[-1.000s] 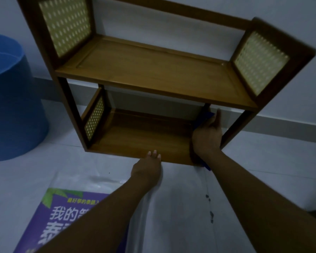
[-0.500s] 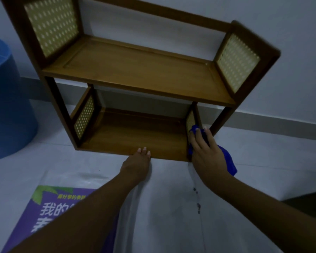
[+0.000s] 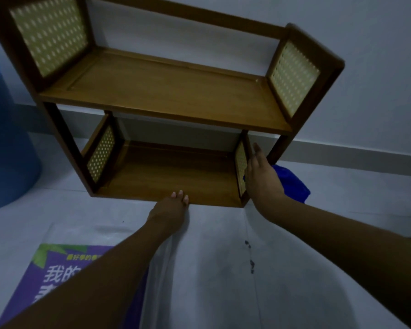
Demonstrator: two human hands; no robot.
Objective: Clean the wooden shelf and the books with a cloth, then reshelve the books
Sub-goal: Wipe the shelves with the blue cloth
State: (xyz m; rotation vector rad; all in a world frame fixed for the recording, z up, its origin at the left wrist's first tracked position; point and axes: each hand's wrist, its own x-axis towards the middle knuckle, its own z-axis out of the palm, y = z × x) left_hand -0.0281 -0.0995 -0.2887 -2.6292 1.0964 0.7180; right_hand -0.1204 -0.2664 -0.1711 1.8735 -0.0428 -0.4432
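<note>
The wooden shelf [image 3: 166,96] stands on the floor against the wall, with two boards, woven side panels and nothing on it. My left hand [image 3: 170,208] rests at the front edge of the lower board, fingertips on the wood. My right hand [image 3: 261,179] lies with straight fingers against the outer side of the lower right panel. It presses the blue cloth [image 3: 292,184], which bunches out to the right of the hand. A purple book [image 3: 57,276] with white characters lies flat at the lower left, partly under my left forearm.
A large blue tub [image 3: 7,150] stands left of the shelf. A white sheet [image 3: 211,269] with a few dark spots covers the floor in front of the shelf. A grey skirting runs along the wall behind.
My right hand with the cloth went from the front corner of the lower right panel up along its outer side. My left hand stayed on the lower board's edge. The view shifted slightly.
</note>
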